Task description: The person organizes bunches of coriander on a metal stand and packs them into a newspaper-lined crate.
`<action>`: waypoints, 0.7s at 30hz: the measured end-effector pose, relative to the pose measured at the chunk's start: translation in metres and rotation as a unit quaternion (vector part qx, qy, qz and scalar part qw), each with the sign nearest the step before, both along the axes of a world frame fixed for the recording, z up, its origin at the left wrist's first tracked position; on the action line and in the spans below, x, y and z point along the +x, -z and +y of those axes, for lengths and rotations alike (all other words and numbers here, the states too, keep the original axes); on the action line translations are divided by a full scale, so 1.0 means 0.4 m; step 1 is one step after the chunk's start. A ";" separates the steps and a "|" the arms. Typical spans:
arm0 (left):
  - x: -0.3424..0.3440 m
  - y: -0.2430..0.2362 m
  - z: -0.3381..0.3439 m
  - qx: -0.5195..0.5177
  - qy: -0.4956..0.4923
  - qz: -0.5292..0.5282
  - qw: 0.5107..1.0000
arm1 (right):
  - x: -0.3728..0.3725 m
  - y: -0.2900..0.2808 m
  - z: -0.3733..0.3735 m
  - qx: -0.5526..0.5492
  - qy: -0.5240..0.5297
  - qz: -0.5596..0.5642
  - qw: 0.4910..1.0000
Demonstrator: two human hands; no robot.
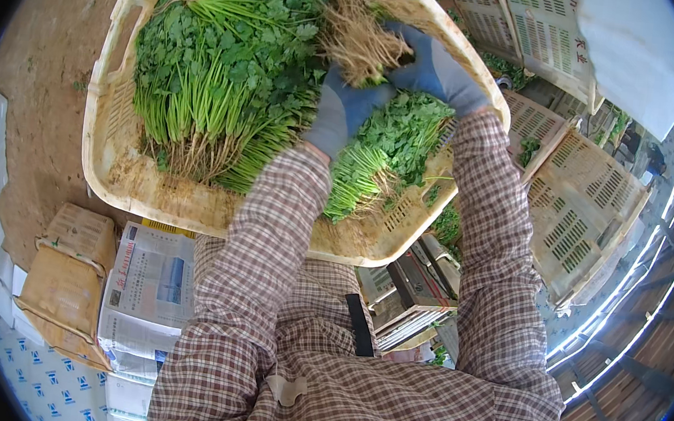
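Note:
A cream plastic crate holds leafy green herb bundles with pale stems and roots. Both my hands, in grey and blue gloves, are in its right half at a bunch with tangled brown roots. My left hand is closed at the bunch's lower side; my right hand grips it from the right. Their fingertips are partly hidden among roots and leaves. Below my hands lies a smaller bundle of cut greens.
Stacked plastic crates stand at the right beside a white sheet. At lower left are tan crates, a stack of newspapers and printed blue-white boards. A dirt floor shows at the left; more boxes sit below the crate.

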State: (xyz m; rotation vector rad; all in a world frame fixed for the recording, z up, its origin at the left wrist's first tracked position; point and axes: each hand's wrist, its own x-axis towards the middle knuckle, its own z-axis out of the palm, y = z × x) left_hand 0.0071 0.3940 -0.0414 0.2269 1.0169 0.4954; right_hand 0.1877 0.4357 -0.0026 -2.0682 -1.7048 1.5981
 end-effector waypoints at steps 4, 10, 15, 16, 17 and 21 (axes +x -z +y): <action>0.066 0.018 -0.105 0.302 0.015 0.139 0.943 | -0.013 -0.032 -0.076 0.094 -0.026 -0.026 0.995; 0.076 -0.029 -0.138 0.290 -0.112 0.018 0.950 | 0.016 -0.063 -0.157 0.215 -0.068 0.016 0.974; 0.065 -0.004 -0.145 0.511 0.006 0.209 0.834 | 0.040 -0.070 -0.206 0.247 -0.039 0.039 0.967; 0.067 -0.004 -0.145 0.538 0.009 0.223 0.813 | 0.046 -0.067 -0.213 0.248 -0.029 0.046 0.967; 0.071 -0.002 -0.146 0.549 -0.009 0.229 0.804 | 0.049 -0.065 -0.218 0.249 -0.020 0.053 0.967; 0.071 0.003 -0.143 0.461 -0.019 0.138 0.877 | 0.031 -0.071 -0.210 0.261 -0.042 0.013 0.964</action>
